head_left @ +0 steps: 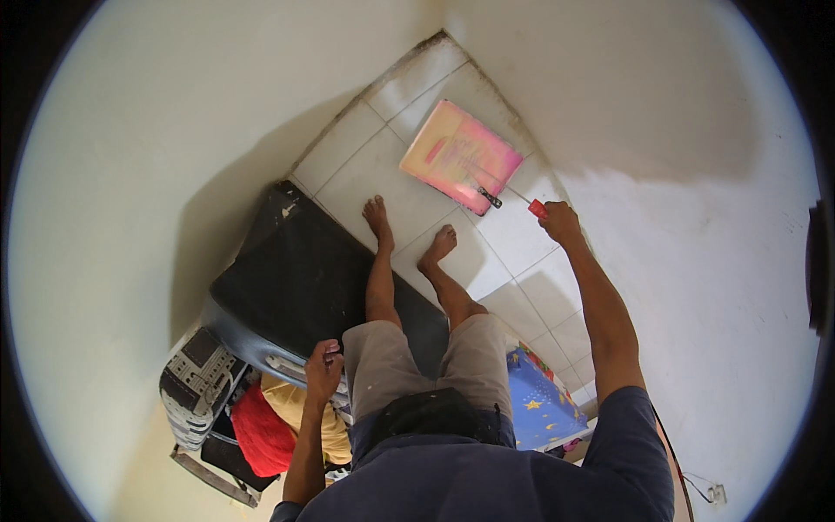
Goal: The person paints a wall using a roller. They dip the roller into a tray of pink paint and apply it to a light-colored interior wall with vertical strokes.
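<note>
Our right hand grips a roller-like tool, likely light, stiff, best held by its red handle; left hand empty.

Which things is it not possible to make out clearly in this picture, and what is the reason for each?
All in the head view:
- Far end of the thin rod on the red handle in the right hand: lost against the pink-and-yellow rectangular panel.
- Small black item by it: too small to identify.
- Dark object at right: cut off by the lens rim.
- Blue star-patterned cover: left side hidden behind the shorts.
</note>
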